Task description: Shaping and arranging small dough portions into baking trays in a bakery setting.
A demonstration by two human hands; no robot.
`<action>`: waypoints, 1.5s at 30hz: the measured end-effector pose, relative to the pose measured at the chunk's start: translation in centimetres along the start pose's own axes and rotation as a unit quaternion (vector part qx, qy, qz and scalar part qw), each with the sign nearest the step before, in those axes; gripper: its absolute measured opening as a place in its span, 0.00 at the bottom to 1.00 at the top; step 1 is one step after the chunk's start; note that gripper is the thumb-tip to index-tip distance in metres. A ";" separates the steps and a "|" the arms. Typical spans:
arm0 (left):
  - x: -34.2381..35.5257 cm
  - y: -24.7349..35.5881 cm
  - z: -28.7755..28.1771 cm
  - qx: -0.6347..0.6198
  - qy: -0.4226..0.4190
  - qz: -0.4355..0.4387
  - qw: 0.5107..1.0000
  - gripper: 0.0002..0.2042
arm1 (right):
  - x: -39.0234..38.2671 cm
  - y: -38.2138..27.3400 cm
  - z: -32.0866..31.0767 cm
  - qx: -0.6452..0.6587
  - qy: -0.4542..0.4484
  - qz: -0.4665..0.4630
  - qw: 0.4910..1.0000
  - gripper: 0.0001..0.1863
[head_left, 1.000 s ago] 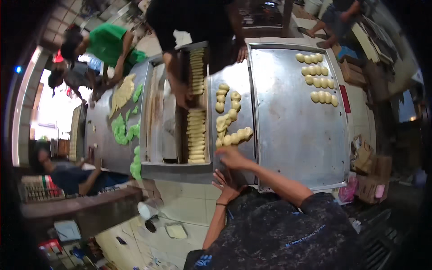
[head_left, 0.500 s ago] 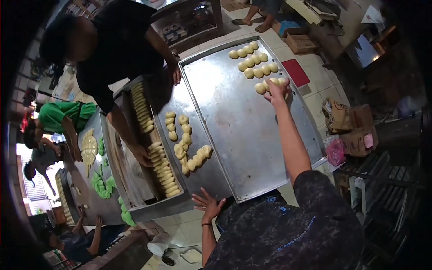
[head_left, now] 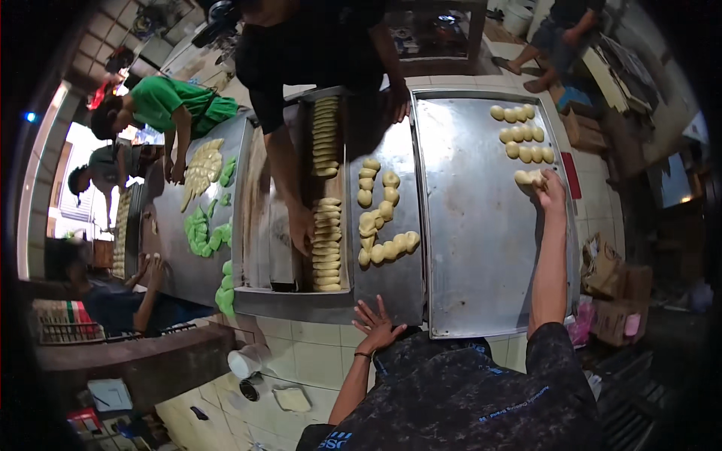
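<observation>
My right hand grips the lowest strand of pale yellow dough balls at the right side of a large metal tray; three similar strands lie above it. My left hand is open with fingers spread at the front edge of the metal table. On that table, left of the tray, lie looped and bent strands of yellow dough balls. Further left is a wooden-bottomed box with two columns of small dough pieces in line.
A person in black stands opposite, one hand at the box. Other people work at the left by green dough and patterned yellow dough. Cardboard boxes stand at right; a white bucket is on the floor.
My right hand has moved from the table's front, left of the tray, to the tray's lowest dough strand at the upper right. My left hand stays open near the front edge. The view has swung.
</observation>
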State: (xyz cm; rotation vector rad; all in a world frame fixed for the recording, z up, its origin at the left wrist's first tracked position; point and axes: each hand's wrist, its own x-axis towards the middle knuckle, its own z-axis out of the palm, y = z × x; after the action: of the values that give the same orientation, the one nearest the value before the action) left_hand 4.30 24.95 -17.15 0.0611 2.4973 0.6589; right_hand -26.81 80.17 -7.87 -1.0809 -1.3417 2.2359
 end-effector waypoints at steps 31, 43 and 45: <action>-2.0 -3.9 -16.3 -0.149 -0.167 0.147 0.963 0.36 | -28.9 25.7 16.2 -0.660 -0.217 -0.488 0.529 0.24; 12.4 4.1 -15.2 -0.042 0.185 0.421 0.887 0.19 | -35.7 22.8 15.4 -0.666 -0.154 -0.319 0.656 0.11; 14.0 4.1 -13.5 -0.011 0.224 0.446 0.867 0.19 | -37.6 21.9 13.9 -0.648 -0.164 -0.382 0.638 0.13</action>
State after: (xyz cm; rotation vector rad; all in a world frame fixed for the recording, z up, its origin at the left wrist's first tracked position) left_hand -15.03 25.03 -12.45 1.2449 2.8255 1.1597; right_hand -9.80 37.82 -6.10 -0.1097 -2.9242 0.5879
